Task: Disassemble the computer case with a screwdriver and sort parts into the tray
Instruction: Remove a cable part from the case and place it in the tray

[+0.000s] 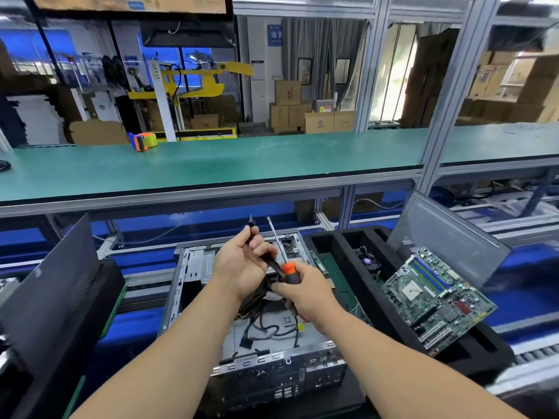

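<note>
Both hands hold tools above the open computer case [242,334].

The right hand [305,294] grips an orange-and-black screwdriver [286,269], shaft pointing up and away; the left hand [242,264] is curled around a thin black tool [252,234] (I cannot tell what kind). No brand is readable on the case. Just right of it, the black foam tray [348,261] carries a green motherboard [438,297], tilted over its edge, with a grey panel [447,234] leaning behind. A black panel [54,297] stands at the left. A tape dispenser [143,141] sits on the green shelf [242,161], and a blue sign far behind has unclear white characters.

Both hands above the open computer case [257,337], right hand [305,293] gripping a screwdriver [282,255], left hand [242,264] a black tool [267,258].
</note>
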